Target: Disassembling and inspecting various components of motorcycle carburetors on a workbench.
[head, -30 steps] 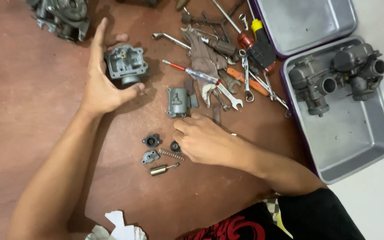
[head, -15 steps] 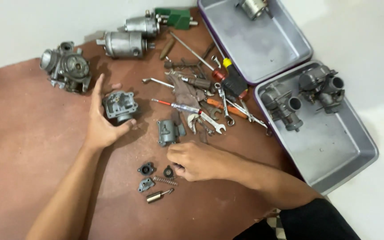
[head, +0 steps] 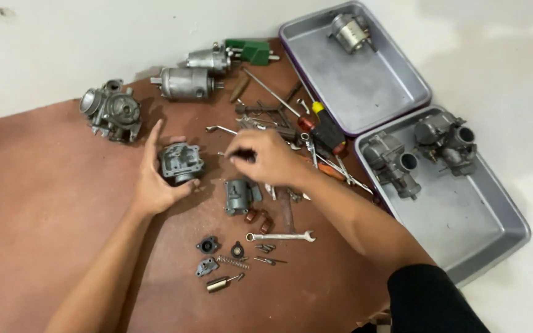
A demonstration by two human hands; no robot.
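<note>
Head view, compared with half a second earlier: the right hand (head: pixel 265 159) has left the small loose parts at six o'clock and risen to the middle of the brown mat (head: pixel 38 185); it now pinches a thin metal tool or pin (head: pixel 224 154) between thumb and fingertips, tip pointing to nine o'clock at the grey cast-metal carburetor body (head: pixel 181 163); what kind of tool it is I cannot tell. An open-ended silver wrench (head: pixel 280 236), hidden under the hand before, now lies bare at five o'clock from the body; judged from this, picking has given way to work on the body itself.

Pose: the left hand (head: pixel 155 182) lies at eight o'clock of the body, palm cupping its side, thumb under it, index finger stretched straight toward twelve o'clock; a loose cradle more than a clench. The right forearm comes in from four o'clock, wrist bent down, fingers closed tight on the tool.

Nearby: a grey float bowl (head: pixel 239 196) just at four o'clock of the body; a small coil spring (head: pixel 232 262) at six; a second whole carburetor (head: pixel 111 111) at eleven; two grey metal trays (head: pixel 365 86) at two and three o'clock.
</note>
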